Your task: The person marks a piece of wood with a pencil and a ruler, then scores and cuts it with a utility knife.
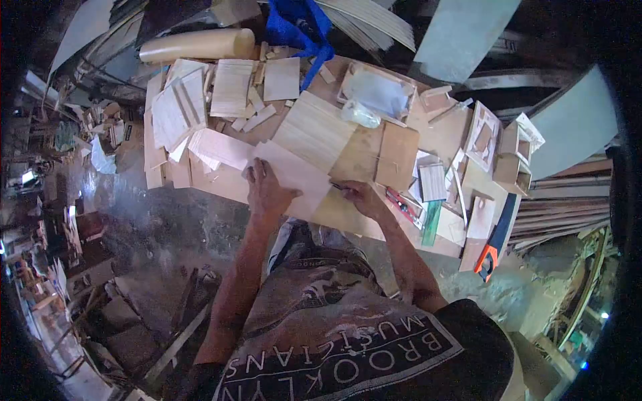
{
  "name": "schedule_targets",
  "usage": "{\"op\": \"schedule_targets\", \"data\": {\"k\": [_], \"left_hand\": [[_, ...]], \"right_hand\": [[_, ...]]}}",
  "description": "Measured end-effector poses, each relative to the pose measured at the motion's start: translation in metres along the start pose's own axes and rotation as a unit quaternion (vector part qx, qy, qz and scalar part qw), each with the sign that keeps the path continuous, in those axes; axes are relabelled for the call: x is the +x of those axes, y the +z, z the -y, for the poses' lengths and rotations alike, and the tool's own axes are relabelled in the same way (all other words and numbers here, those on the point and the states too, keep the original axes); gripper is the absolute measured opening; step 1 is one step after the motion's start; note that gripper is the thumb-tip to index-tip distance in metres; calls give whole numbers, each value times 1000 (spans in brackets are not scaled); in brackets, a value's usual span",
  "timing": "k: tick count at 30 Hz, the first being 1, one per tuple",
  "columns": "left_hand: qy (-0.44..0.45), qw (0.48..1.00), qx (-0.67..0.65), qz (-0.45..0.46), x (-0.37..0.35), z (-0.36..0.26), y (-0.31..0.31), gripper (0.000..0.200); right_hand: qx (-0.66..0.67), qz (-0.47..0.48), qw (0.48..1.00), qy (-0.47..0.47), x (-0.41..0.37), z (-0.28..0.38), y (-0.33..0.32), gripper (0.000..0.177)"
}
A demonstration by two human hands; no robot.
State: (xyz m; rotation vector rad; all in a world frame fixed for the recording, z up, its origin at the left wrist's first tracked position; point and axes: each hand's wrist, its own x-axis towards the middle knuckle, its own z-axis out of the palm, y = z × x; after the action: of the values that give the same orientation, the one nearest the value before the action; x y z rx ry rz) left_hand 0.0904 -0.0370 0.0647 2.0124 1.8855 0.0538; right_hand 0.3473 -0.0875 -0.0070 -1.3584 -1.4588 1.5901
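On the cluttered workbench, a pale sheet lay under our open left hand; to its right, our right hand pinched a slim tool (too small to identify).

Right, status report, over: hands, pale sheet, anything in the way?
Left hand spread on pale sheet. Right hand gripping thin dark tool at sheet's right edge. No obstruction seen between hands.

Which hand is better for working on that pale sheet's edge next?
Probably the right hand: it holds a thin dark tool at the edge of the pale sheet, while the left hand is spread on the sheet.
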Motion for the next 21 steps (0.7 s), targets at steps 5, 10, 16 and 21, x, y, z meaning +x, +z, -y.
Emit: {"op": "schedule_targets", "data": {"k": [5,10,16,21], "left_hand": [[31,999,35,-2,4,0,14,108],[30,999,6,17,7,-3,14,111],[13,999,-5,30,5,-3,13,113],[12,1000,-5,28,7,-2,15,113]], "right_hand": [[-36,-24,993,-107,19,-32,12,29],[15,-15,993,-114,18,-29,13,27],[63,-1,993,-99,15,-41,9,30],[5,-24,995,-92,5,-29,2,29]]}}
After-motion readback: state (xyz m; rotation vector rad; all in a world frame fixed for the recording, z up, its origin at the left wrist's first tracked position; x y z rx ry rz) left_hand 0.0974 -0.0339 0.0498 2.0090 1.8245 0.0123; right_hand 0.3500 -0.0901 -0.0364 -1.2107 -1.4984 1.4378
